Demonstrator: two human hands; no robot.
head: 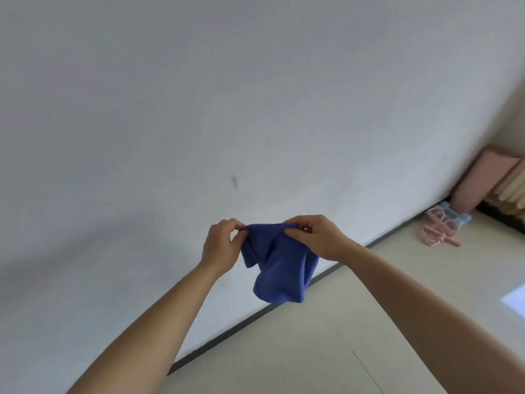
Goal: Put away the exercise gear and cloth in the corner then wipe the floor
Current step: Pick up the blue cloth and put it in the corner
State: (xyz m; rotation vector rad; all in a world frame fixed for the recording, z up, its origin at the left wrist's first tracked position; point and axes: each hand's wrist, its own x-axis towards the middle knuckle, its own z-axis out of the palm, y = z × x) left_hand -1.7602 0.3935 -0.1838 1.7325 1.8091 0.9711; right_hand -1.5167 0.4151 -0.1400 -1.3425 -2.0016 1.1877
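A blue cloth [279,265] hangs in the air in front of the white wall, bunched and drooping. My left hand [221,245] pinches its top left edge and my right hand [315,237] pinches its top right edge. In the far right corner lies the exercise gear: a pink resistance band with handles [436,233] on the floor, a light blue item [454,216] behind it, and a pink rolled mat [477,180] leaning against the wall.
A white wall [199,109] fills most of the view, with a dark baseboard [255,312] running diagonally. Pale tiled floor [326,351] spreads at the lower right. Beige slatted material [511,189] sits beside the mat at the right edge.
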